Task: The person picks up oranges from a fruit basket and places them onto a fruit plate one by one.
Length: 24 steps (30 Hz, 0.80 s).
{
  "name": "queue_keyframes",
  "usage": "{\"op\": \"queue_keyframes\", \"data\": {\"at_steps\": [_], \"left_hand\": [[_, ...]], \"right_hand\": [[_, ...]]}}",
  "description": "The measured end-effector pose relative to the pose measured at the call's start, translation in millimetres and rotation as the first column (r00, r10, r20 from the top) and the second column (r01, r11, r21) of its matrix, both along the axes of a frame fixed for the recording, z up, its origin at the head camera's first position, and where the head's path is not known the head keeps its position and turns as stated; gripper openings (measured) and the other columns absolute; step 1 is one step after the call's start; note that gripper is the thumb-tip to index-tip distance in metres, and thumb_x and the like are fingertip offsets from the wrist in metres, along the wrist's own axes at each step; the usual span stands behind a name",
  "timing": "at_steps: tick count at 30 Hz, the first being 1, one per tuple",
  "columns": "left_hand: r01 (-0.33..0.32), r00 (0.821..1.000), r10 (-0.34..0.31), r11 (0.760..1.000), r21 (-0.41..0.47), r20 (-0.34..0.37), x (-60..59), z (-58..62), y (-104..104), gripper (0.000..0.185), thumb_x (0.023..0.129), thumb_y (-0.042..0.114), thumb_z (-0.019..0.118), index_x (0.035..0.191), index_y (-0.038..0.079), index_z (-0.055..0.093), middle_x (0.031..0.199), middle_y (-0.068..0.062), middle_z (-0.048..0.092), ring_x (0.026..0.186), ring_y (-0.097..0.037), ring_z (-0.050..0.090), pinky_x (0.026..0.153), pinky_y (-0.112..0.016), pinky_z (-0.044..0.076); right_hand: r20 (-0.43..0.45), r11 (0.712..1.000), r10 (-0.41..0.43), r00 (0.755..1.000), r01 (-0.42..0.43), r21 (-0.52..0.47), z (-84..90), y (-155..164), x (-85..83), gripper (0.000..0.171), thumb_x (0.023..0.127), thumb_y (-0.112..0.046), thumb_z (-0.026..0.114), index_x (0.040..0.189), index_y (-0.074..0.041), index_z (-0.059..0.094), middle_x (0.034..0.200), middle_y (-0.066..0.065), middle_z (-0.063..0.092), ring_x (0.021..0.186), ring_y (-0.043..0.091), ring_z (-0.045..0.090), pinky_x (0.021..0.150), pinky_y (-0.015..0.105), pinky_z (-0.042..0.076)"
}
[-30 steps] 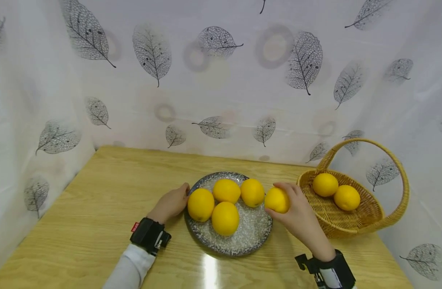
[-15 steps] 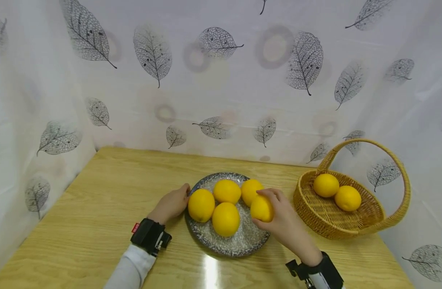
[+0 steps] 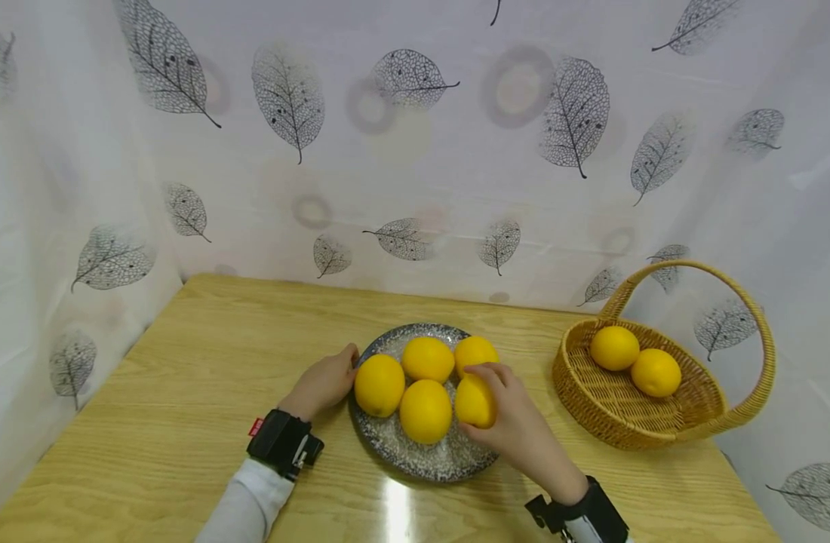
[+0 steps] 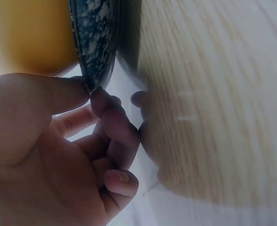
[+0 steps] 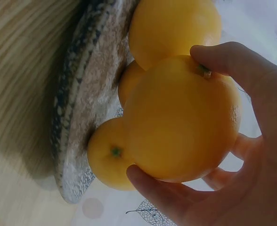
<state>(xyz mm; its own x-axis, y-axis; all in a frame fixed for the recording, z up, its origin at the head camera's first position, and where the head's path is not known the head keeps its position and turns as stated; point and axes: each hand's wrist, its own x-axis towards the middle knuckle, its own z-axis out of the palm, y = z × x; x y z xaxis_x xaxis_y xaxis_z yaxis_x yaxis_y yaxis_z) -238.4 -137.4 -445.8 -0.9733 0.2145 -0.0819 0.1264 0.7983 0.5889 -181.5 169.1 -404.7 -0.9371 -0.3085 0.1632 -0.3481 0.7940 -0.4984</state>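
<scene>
A speckled grey plate with a dark rim lies on the table, bearing several oranges. My left hand pinches the plate's left rim; in the left wrist view the thumb lies on top of the rim and fingers are beneath it. Over the plate's right side, my right hand grips an orange between thumb and fingers. In the right wrist view this held orange overlaps the others; whether it touches the plate cannot be told.
To the right stands a wicker basket with a tall arched handle; two oranges lie inside it. A leaf-patterned curtain hangs behind the wooden table and along both sides.
My right hand has carried its orange leftward from beside the basket to over the plate, close to the other oranges. My left hand has stayed at the plate's rim.
</scene>
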Motion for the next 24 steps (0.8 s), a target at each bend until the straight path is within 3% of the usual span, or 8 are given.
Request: {"op": "queue_keyframes", "data": {"at_steps": [16, 24], "left_hand": [[-0.005, 1.000, 0.005, 1.000, 0.001, -0.004, 0.3, -2.2, 0.1, 0.016, 0.106, 0.013, 0.046, 0.117, 0.005, 0.054, 0.092, -0.012, 0.067, 0.074, -0.021, 0.054, 0.068, -0.035, 0.046], [0.003, 1.000, -0.003, 1.000, 0.004, -0.004, -0.8, -2.6, -0.5, 0.016, 0.106, 0.013, 0.045, 0.117, 0.006, 0.054, 0.087, -0.010, 0.065, 0.072, -0.021, 0.053, 0.066, -0.033, 0.044]], "right_hand": [[-0.084, 0.999, 0.033, 0.996, -0.030, 0.039, -9.6, -3.5, -0.4, 0.074, 0.071, -0.017, 0.091, 0.137, -0.014, 0.058, 0.141, 0.007, 0.056, 0.128, 0.030, 0.055, 0.096, 0.048, 0.054], [-0.093, 0.999, 0.023, 0.995, -0.020, 0.036, -15.8, -5.0, -2.8, 0.076, 0.070, -0.013, 0.093, 0.138, -0.012, 0.059, 0.143, 0.008, 0.056, 0.133, 0.031, 0.052, 0.105, 0.051, 0.050]]}}
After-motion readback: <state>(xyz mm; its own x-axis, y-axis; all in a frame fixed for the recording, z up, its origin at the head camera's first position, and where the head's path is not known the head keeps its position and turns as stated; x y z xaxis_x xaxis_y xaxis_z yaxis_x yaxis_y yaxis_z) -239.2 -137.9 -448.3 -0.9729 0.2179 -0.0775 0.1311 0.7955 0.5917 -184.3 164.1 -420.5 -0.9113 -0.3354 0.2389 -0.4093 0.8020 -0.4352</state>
